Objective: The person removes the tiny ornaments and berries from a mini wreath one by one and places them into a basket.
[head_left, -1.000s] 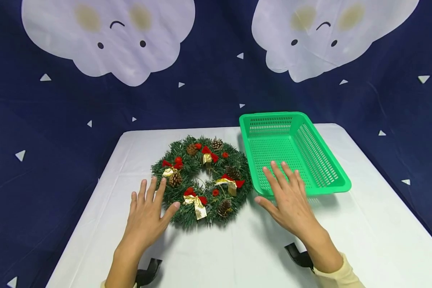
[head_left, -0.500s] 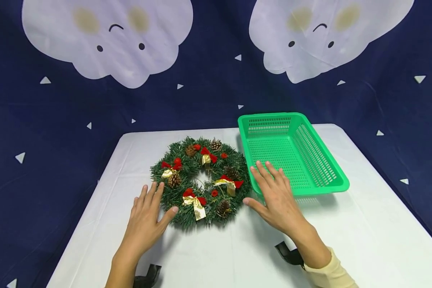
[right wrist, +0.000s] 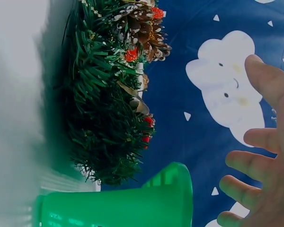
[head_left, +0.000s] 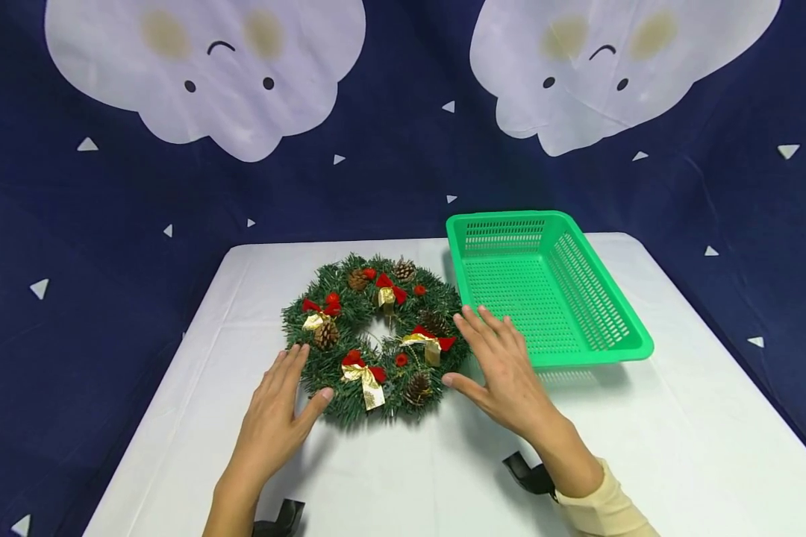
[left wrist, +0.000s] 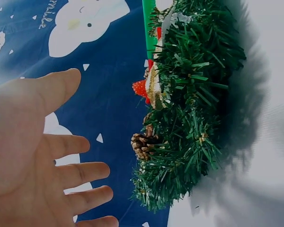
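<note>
The wreath [head_left: 352, 317] lies flat on the white table [head_left: 403, 477], left of and close beside the green basket [head_left: 587, 291]; contact cannot be confirmed. Left hand [head_left: 275, 418]: above the near left edge, fingers extended, thumb spread, unloaded. Right hand [head_left: 507, 377]: same condition, between wreath and basket. Caution: gripping a gold bow [head_left: 369, 384] could detach it; lowering the right hand off-line could strike the basket.
</note>
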